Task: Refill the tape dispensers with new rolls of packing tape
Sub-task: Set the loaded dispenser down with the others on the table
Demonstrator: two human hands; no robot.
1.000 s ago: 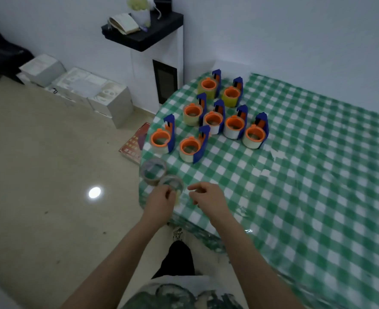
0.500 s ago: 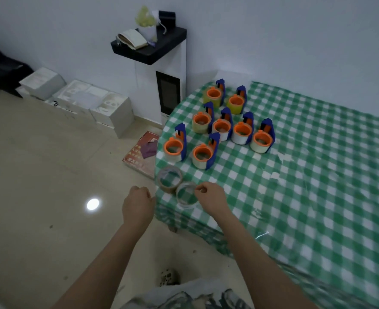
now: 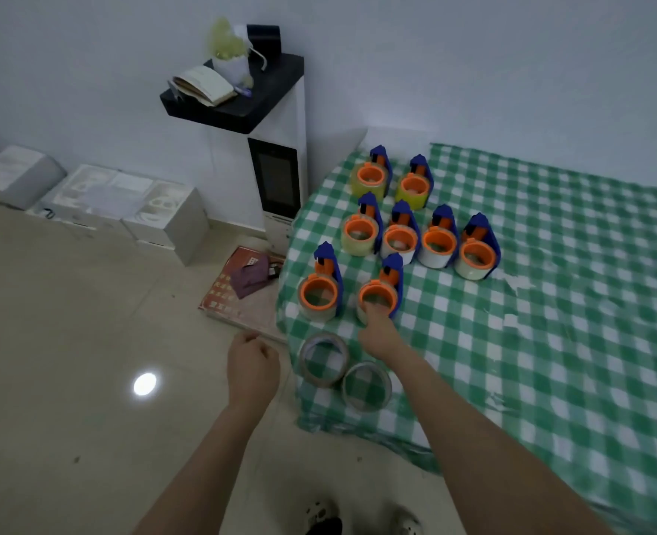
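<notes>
Several blue and orange tape dispensers (image 3: 400, 233) stand in rows on the green checked table (image 3: 551, 341), each carrying a roll. My right hand (image 3: 378, 332) stretches forward, and its fingertips touch the front rim of the nearest dispenser (image 3: 380, 297). Beside that one, at the left, stands another dispenser (image 3: 318, 297). Two loose clear tape rolls (image 3: 324, 359) (image 3: 366, 386) lie flat by the table's near left corner, just left of my right wrist. My left hand (image 3: 251, 366) hangs over the floor beside the table edge, fingers loosely curled and holding nothing.
A white cabinet with a black top (image 3: 265, 148) stands against the wall left of the table. White boxes (image 3: 126, 202) line the wall on the floor. A red book and a purple pouch (image 3: 248, 279) lie on the floor by the table corner.
My right hand let go of the nearer roll and moved forward to the nearest dispenser. My left hand stayed beside the table edge. The view lifted and shifted back.
</notes>
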